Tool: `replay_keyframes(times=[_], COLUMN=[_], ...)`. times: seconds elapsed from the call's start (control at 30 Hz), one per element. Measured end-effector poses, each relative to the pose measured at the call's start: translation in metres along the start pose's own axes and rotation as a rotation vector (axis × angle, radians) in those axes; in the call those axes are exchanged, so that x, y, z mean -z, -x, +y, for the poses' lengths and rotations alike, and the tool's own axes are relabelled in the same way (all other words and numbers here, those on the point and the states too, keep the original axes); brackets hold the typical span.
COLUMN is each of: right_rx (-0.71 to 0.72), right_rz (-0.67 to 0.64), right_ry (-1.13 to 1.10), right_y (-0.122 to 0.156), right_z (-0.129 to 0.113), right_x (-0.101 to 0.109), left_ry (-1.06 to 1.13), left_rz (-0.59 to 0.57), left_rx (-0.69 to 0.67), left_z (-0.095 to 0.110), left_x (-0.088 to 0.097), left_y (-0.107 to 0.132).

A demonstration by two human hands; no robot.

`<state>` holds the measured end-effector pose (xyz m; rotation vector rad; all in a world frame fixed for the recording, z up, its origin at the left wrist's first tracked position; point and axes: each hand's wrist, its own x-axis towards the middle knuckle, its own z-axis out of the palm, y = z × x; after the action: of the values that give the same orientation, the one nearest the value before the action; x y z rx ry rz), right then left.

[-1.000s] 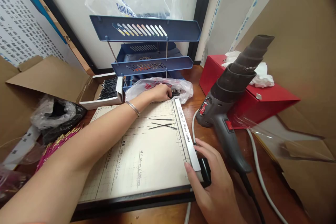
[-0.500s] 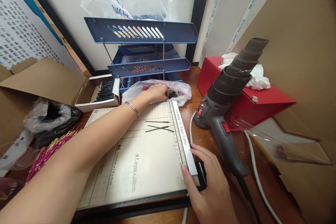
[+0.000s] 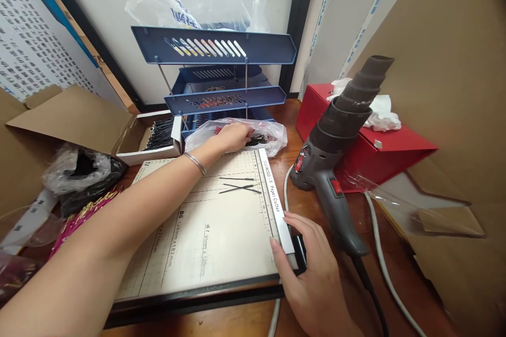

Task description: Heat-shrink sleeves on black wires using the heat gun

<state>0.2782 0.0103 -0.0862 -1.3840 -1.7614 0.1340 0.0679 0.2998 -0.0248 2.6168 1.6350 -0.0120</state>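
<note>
Head view: my left hand (image 3: 235, 137) reaches over the far edge of the paper cutter (image 3: 229, 242), fingers curled at the mouth of a clear plastic bag (image 3: 279, 134). Inside, just beside my fingertips, is a bunch of thin black strands (image 3: 258, 140); whether I have any of them pinched I can't make out, because my knuckles hide the fingertips. My right hand (image 3: 312, 279) is spread at the near right corner of the cutter, thumb on the board side of its white printed strip (image 3: 272, 189) and fingers along the outer side, lifting nothing.

Between my hands, toward the board's right edge, lie three thin black pieces (image 3: 245, 179), two crossed and one just beyond them. I judge the work to be at an early stage: only these three are laid out, loose and not lined up, while the bunch in the bag waits to be dealt with.

Farther out, a white box (image 3: 146, 157) packed with black strands sits beyond the board's far left corner, a blue tiered rack (image 3: 213, 47) rises behind the bag, and a heat gun (image 3: 328, 168) stands right of the board, near a red box (image 3: 411, 142).
</note>
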Motion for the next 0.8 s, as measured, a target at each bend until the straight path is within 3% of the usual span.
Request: replay_keyframes(times=[0.17,0.33,0.5,0.63,0.8], right_rx=[-0.021,-0.007,0.018,0.023,0.022], right_rz=[-0.028,-0.006,0.029,0.037,0.032], right_ry=[0.007,0.004,-0.017,-0.019,-0.01], right_y=[0.002,0.0,-0.004,-0.005,-0.004], right_z=[0.001,0.0,-0.004,-0.005,-0.005], right_x=[0.001,0.001,0.0,0.0,-0.001], left_ry=[0.005,0.061,0.198,0.178,0.159], left_rz=[0.045,0.143,0.154,0.11,0.102], left_rx=[-0.035,-0.086,-0.231,-0.28,-0.282], left_z=[-0.011,-0.016,-0.008,0.004,0.015], left_x=[-0.003,0.008,0.022,0.019,0.013], left_y=[0.004,0.016,0.06,0.102,0.122])
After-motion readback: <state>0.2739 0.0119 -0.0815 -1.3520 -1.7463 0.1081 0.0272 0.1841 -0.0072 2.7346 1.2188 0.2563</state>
